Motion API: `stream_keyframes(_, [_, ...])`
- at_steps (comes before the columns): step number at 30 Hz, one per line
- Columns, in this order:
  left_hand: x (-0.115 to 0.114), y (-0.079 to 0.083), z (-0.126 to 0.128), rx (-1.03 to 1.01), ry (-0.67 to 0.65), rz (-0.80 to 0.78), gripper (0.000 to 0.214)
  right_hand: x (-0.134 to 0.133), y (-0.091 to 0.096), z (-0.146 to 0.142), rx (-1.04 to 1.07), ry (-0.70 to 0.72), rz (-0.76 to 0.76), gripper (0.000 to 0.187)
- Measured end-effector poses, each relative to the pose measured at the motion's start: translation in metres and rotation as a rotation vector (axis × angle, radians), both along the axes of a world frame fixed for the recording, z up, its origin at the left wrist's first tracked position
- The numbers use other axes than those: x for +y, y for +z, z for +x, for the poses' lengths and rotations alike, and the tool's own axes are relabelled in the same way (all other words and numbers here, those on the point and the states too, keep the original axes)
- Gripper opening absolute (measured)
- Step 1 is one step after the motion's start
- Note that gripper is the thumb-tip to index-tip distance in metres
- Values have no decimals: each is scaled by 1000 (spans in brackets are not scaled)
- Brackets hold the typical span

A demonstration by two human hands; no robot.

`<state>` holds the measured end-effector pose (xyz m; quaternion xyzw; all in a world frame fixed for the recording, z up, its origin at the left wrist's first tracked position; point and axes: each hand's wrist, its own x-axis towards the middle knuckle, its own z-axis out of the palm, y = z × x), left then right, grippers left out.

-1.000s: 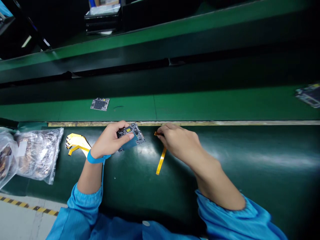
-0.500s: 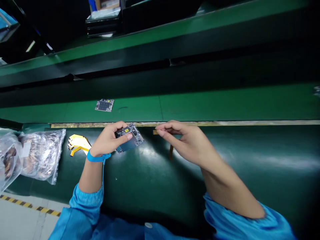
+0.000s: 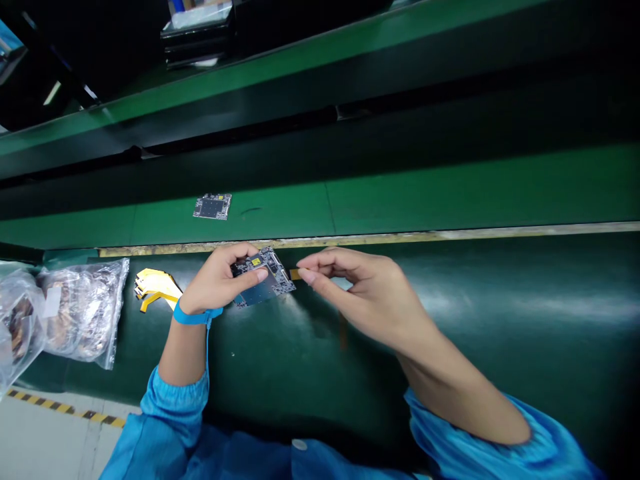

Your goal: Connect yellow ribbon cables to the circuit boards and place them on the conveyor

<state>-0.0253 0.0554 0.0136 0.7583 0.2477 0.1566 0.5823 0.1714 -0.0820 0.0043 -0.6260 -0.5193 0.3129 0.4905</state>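
Observation:
A dark circuit board (image 3: 264, 280) with a yellow square on it is gripped between the thumb and fingers of my left hand (image 3: 215, 280), tilted above the green mat. My right hand (image 3: 360, 287) pinches an orange-brown flex cable (image 3: 295, 274) near one end. That end lies at the board's right edge, by the connectors; whether it sits in one cannot be made out. The cable's other part hangs below my right palm, blurred. A blue strap (image 3: 197, 316) with a cord circles my left wrist.
Several yellow flex cables (image 3: 155, 288) lie left of my left wrist. Clear plastic bags (image 3: 85, 310) of brownish parts sit farther left. Another circuit board (image 3: 213, 207) rests on the raised green shelf (image 3: 280, 217) behind a worn edge strip (image 3: 400, 238). Black stacked items (image 3: 197, 40) stand higher up.
My right hand has moved left, bringing the cable's end from a gap away up to the board's right edge. My left hand holds the board almost in the same place.

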Motion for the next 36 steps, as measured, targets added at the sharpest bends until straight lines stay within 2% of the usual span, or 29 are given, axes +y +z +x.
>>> stream_keyframes(10, [0,0,0,23,-5,-16,21,0,1,1,-12,0,-22,17])
stream_keyframes(19, [-2,4,1,26,-25,-24,20,0,1,5,-2,66,-58,20])
stream_keyframes(29, [-3,-1,2,53,-33,-43,20,0,5,5,35,105,-121,21])
stream_keyframes(36, [-2,-1,3,60,-43,-60,22,2,0,9,61,115,-132,26])
